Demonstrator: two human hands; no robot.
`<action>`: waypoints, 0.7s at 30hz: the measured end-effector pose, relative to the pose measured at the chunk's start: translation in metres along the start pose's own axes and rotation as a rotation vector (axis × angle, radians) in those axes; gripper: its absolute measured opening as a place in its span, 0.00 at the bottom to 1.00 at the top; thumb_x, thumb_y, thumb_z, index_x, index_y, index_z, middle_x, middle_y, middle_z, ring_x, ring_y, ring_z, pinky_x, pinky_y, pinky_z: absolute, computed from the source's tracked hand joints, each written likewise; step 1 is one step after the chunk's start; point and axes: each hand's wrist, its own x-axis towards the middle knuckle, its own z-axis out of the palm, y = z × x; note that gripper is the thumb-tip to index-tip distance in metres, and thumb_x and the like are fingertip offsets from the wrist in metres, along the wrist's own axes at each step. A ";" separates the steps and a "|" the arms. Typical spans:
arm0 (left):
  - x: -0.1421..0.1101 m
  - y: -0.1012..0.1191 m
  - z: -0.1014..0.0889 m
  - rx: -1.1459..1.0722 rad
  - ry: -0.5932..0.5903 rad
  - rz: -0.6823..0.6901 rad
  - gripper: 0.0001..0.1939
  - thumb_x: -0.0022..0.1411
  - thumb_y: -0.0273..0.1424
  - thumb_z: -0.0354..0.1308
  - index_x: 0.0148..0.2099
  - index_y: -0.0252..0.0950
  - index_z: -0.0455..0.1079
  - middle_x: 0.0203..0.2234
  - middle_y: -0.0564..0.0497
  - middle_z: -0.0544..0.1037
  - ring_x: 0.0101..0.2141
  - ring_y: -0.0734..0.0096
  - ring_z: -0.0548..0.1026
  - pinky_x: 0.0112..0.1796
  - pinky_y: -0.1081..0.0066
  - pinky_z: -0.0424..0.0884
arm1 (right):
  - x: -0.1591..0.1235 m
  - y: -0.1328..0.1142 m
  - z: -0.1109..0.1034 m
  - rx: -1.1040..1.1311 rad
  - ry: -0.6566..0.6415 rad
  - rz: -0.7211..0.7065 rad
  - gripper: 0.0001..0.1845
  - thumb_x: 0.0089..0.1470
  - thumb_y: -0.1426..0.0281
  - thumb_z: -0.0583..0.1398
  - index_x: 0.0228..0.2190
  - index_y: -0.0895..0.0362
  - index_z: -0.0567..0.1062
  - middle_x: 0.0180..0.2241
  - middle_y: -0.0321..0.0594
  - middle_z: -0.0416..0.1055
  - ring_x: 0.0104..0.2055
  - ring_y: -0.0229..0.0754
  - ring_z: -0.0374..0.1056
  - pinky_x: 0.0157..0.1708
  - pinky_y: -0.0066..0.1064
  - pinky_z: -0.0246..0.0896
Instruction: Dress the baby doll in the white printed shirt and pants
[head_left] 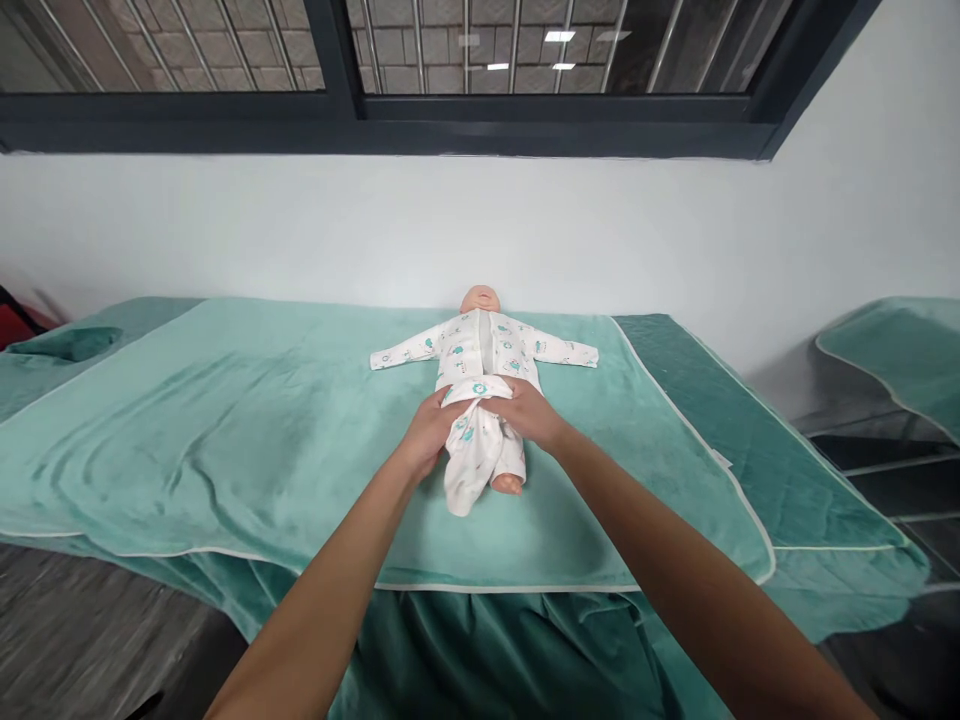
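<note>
A baby doll [480, 298] lies on its back on the green cover, head toward the wall. It wears a white patterned top [459, 345] with both sleeves stretched out sideways. White patterned baby pants [474, 450] are on its lower body. One doll foot pokes out of the right pant leg; the left pant leg hangs past with no foot showing. My left hand [430, 425] grips the pants' waist at the left side. At the right side, my right hand [529, 408] is closed on the same waistband. Some fingertips are hidden in the cloth.
A light green velvet blanket [285, 420] covers the table, over a darker green cover [810, 470]. A white wall and a dark window frame [525, 125] stand behind. At the right is a rack [900, 465] with green cloth over it.
</note>
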 end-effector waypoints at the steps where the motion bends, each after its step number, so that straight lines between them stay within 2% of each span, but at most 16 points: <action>1: -0.003 0.001 -0.001 0.045 -0.048 -0.013 0.26 0.46 0.43 0.74 0.45 0.34 0.77 0.34 0.48 0.80 0.33 0.67 0.75 0.36 0.70 0.69 | 0.003 0.002 0.001 0.025 0.071 -0.013 0.09 0.47 0.64 0.63 0.30 0.56 0.72 0.29 0.33 0.70 0.34 0.40 0.64 0.34 0.29 0.59; 4: -0.009 0.002 -0.004 0.140 -0.154 -0.042 0.24 0.44 0.39 0.75 0.42 0.33 0.78 0.34 0.48 0.81 0.34 0.65 0.75 0.37 0.70 0.68 | 0.008 0.003 0.005 0.041 0.207 -0.037 0.10 0.46 0.66 0.60 0.23 0.55 0.63 0.24 0.30 0.60 0.29 0.36 0.57 0.30 0.27 0.53; 6: -0.010 0.003 -0.003 0.068 -0.130 -0.043 0.24 0.43 0.37 0.76 0.42 0.33 0.77 0.33 0.48 0.81 0.34 0.66 0.75 0.36 0.71 0.67 | 0.006 0.001 0.005 0.043 0.178 -0.027 0.10 0.46 0.65 0.61 0.24 0.55 0.64 0.24 0.30 0.61 0.30 0.36 0.57 0.31 0.27 0.54; 9: -0.007 0.003 0.000 -0.151 -0.028 -0.020 0.26 0.43 0.36 0.75 0.44 0.33 0.76 0.33 0.49 0.81 0.32 0.69 0.75 0.37 0.70 0.69 | 0.001 -0.003 0.000 0.073 -0.033 -0.017 0.12 0.49 0.62 0.63 0.32 0.57 0.72 0.32 0.34 0.71 0.36 0.40 0.65 0.37 0.30 0.61; 11: -0.006 0.002 0.003 -0.258 0.020 -0.016 0.25 0.41 0.35 0.76 0.42 0.33 0.76 0.31 0.50 0.80 0.30 0.70 0.75 0.35 0.70 0.69 | -0.003 -0.006 -0.004 0.060 -0.202 -0.009 0.17 0.50 0.59 0.66 0.38 0.58 0.76 0.38 0.38 0.75 0.43 0.44 0.68 0.42 0.33 0.63; 13: -0.006 0.002 0.005 -0.324 0.037 -0.019 0.22 0.40 0.36 0.76 0.37 0.33 0.75 0.27 0.51 0.78 0.28 0.70 0.73 0.32 0.70 0.68 | -0.005 -0.006 -0.007 -0.006 -0.292 0.024 0.21 0.48 0.57 0.68 0.40 0.57 0.78 0.40 0.39 0.76 0.45 0.47 0.69 0.45 0.34 0.64; 17: -0.015 0.003 0.004 -0.274 0.053 -0.018 0.19 0.41 0.35 0.75 0.35 0.34 0.75 0.24 0.51 0.78 0.26 0.71 0.71 0.29 0.71 0.66 | -0.007 -0.002 -0.006 -0.027 -0.251 0.058 0.20 0.50 0.56 0.67 0.40 0.57 0.78 0.39 0.38 0.76 0.43 0.45 0.70 0.43 0.33 0.65; 21: -0.033 0.005 0.003 -0.092 0.007 -0.050 0.23 0.44 0.37 0.75 0.42 0.33 0.77 0.32 0.49 0.81 0.30 0.68 0.75 0.33 0.71 0.68 | -0.006 0.004 -0.002 -0.049 -0.182 -0.009 0.14 0.51 0.63 0.64 0.38 0.58 0.77 0.37 0.38 0.76 0.40 0.43 0.70 0.39 0.31 0.63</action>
